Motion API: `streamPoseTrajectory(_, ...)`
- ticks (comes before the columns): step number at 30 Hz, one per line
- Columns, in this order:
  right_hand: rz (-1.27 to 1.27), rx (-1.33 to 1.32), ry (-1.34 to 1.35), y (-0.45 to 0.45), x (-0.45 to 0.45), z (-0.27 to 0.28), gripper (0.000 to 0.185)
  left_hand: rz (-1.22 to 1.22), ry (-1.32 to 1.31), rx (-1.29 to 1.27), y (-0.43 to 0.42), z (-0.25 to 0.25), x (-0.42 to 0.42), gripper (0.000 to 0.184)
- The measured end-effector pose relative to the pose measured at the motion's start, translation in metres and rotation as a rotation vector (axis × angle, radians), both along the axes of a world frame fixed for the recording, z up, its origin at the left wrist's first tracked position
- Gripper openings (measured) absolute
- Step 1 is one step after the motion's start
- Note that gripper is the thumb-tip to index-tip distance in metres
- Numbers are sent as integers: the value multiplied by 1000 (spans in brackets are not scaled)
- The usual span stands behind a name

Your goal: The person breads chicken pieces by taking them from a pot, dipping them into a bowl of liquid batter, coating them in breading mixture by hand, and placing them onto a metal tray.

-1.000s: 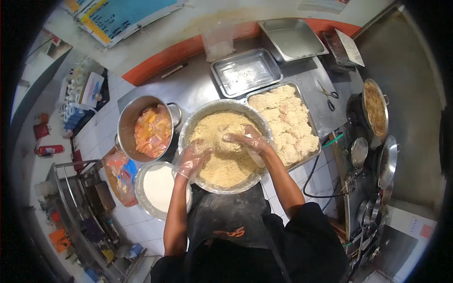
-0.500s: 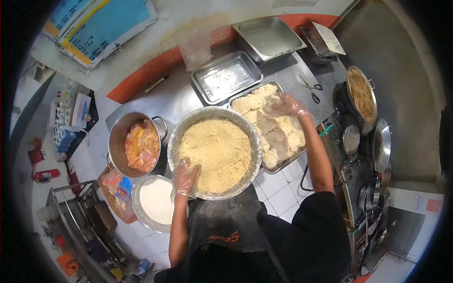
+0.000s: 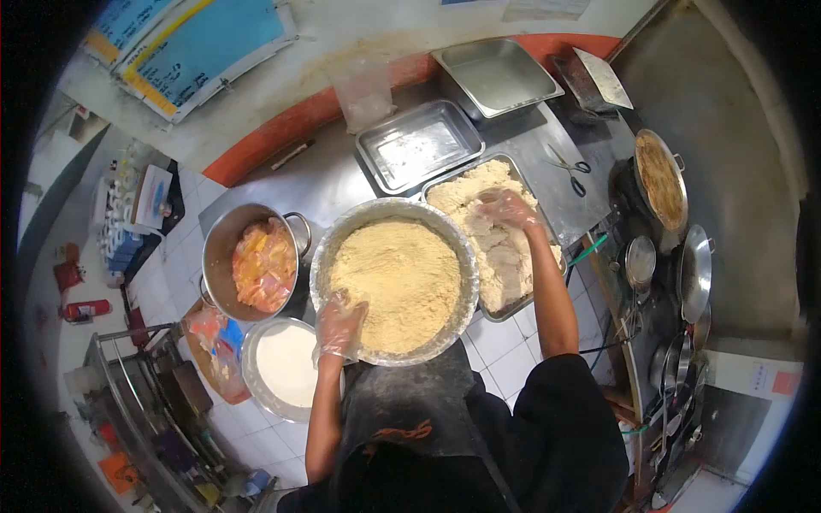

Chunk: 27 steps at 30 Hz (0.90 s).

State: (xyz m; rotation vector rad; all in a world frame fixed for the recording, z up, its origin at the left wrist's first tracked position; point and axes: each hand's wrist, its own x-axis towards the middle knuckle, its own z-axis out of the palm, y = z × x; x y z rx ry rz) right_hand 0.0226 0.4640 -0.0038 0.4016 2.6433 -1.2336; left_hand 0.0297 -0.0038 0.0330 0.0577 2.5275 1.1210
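My left hand (image 3: 341, 327), in a clear plastic glove, rests at the near left side of a large metal bowl (image 3: 469, 295), its fingers apart on the pale yellow breading (image 3: 398, 278). The bowl is heaped with this crumbly powder. To the right, my gloved right hand (image 3: 511, 209) reaches down into a rectangular metal tray (image 3: 556, 272). Its fingers stretch leftward over coated pieces (image 3: 479, 181) thick with crumbs. A greyish patch (image 3: 506, 248) shows in the middle of the tray, below the hand. The fingertips are partly lost against the coating.
Left stands a pot (image 3: 208, 265) of raw, marinated meat (image 3: 263, 269); below it, a bowl of white powder (image 3: 286, 359). Behind are a shallow tray (image 3: 419, 145), a deep pan (image 3: 498, 75) and scissors (image 3: 571, 169). A wok (image 3: 658, 179) of frying food stands far right.
My right hand has shifted a little left and nearer to me within the tray. The left hand stays at the bowl's side. The whole view has tilted slightly.
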Motion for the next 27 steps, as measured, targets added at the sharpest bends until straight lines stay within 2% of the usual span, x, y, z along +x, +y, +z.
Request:
streamPoseTrajectory(1,-134,126,30,9,3,-3,52,-19,19,-2,-2,-3,2,48)
streamPoseTrajectory(2,-266,252,62,19,6,-6,49,-128,172,-34,-5,-22,4,45)
streamPoseTrajectory(4,-387,250,216,26,26,7,38,-329,479,-111,-17,-67,9,40)
streamPoseTrajectory(6,-495,-63,154,-20,31,60,32,-361,585,32,-2,-43,11,45)
streamPoseTrajectory(9,-339,-202,-1,-66,30,53,28,-408,620,126,10,-39,24,51)
streamPoseTrajectory(11,-224,-204,-35,-129,17,94,25,-435,533,127,11,-3,30,52)
streamPoseTrajectory(13,5,-184,118,-186,-5,115,19,-512,627,128,0,-3,34,53)
streamPoseTrajectory(15,311,15,508,-241,-43,115,27,-554,633,82,-17,1,40,54)
streamPoseTrajectory(16,265,-65,294,-309,-50,194,29,-574,638,112,-27,-2,42,54)
streamPoseTrajectory(17,383,-11,309,-336,-74,173,30,-593,643,144,-37,-3,45,54)
streamPoseTrajectory(18,504,46,324,-361,-100,152,30,-497,396,313,-46,7,51,51)
streamPoseTrajectory(19,610,165,147,-402,-116,172,27,-488,427,335,-58,13,55,50)
streamPoseTrajectory(20,725,44,657,-416,-144,94,22,-480,462,354,-74,19,57,49)
streamPoseTrajectory(22,732,62,740,-451,-195,-4,20,-448,561,326,-103,31,67,51)
streamPoseTrajectory(24,659,237,572,-481,-225,-33,23,-327,453,343,-129,51,76,48)
streamPoseTrajectory(27,862,496,467,-505,-235,-1,25,-204,318,345,-170,46,95,46)
